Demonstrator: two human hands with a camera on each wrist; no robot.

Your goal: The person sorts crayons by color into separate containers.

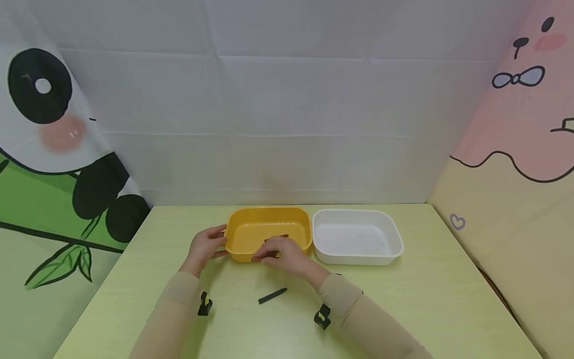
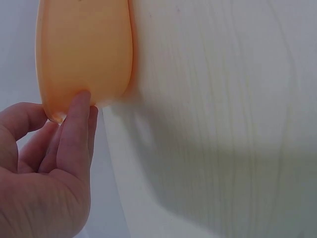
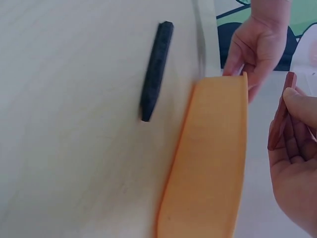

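At the left end of the yellow tray (image 1: 239, 234), my left hand (image 1: 208, 248) holds the rim. In the left wrist view its thumb is at the edge and its fingers (image 2: 74, 134) lie against the outer wall. My right hand (image 1: 284, 255) is over the tray's front right part and pinches a reddish-brown crayon-like stick (image 3: 282, 114) between thumb and fingers. On the table in front of the tray lies a black crayon-like stick (image 1: 272, 295) with one tapered end, also plain in the right wrist view.
A white tray (image 1: 354, 260) stands just right of the yellow one. Both sit toward the back of the pale wooden table (image 1: 251, 334), near a white cloth backdrop (image 1: 287, 99). Cartoon-printed panels flank the table on the left and right.
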